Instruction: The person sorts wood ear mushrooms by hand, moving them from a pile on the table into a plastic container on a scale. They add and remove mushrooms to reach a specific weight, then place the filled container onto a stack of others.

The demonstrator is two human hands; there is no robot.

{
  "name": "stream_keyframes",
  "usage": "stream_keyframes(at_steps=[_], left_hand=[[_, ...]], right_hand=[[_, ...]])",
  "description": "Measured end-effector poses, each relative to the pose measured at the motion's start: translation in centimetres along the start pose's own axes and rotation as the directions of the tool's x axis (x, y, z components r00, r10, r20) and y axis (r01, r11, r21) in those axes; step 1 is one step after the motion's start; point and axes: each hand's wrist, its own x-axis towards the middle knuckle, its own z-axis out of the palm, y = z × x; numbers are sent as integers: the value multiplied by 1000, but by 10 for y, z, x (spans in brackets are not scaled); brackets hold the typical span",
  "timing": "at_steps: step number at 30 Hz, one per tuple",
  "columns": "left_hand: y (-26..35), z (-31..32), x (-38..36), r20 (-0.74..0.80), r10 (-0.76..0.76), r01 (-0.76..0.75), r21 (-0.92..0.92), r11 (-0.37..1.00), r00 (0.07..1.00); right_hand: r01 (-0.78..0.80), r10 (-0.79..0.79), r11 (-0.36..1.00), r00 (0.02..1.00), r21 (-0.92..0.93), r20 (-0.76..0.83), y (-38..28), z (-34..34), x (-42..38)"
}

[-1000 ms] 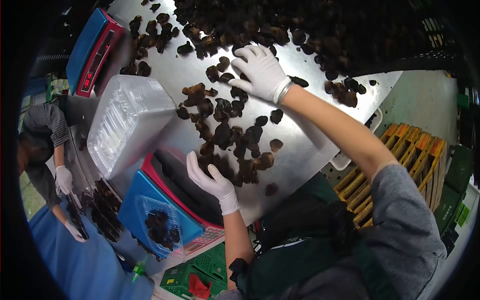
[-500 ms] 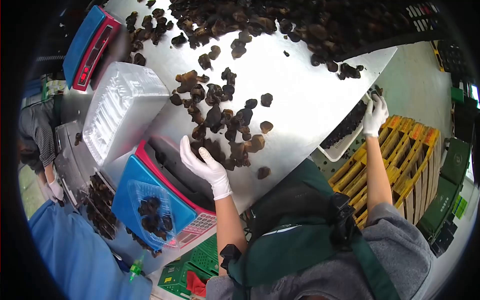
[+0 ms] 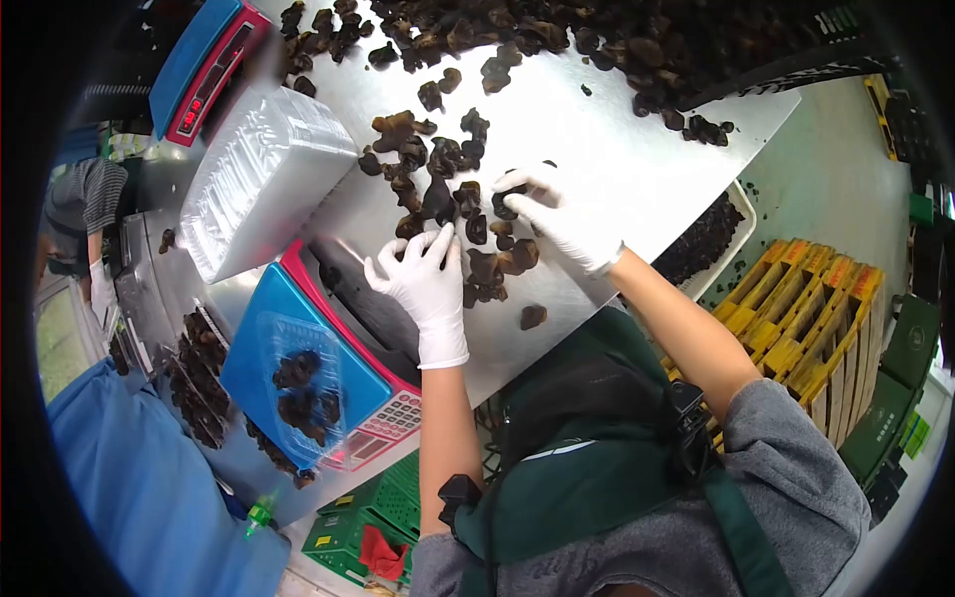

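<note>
Frame centre: right hand (image 3: pixel 565 221) pinches a dark piece (image 3: pixel 509 202); left hand (image 3: pixel 426 289), fingers spread, beside the cluster (image 3: pixel 438 201); light pressure should prevent tearing.

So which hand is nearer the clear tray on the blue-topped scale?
Left. The left hand is up and right of the tray in the picture, at the scale-side edge of the loose dark pieces; the right hand is farther off, at their opposite edge.
</note>
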Motion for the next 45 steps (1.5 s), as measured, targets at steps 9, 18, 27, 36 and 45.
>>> stream_keyframes(at_steps=[9, 18, 27, 36, 45], left_hand=[[7, 4, 5, -36, -21, 20, -8, 1000, 999], [6, 12, 14, -25, 60, -59, 35, 998, 998], [6, -17, 19, -109, -205, 177, -220, 959, 973], [211, -78, 15, -162, 635, -446, -837, 317, 755], [85, -54, -62, 151, 12, 54, -426, 903, 989]], right_hand=[[-138, 315, 925, 800, 355, -510, -8, -55, -85], [-99, 15, 993, 607, -57, -794, 65, -85, -156], [418, -448, 681, 887, -602, 109, 40, 23, -77], [171, -208, 754, 978, -634, 15, 30, 28, -17], [-169, -235, 884, 646, -436, -726, 86, -84, -76]])
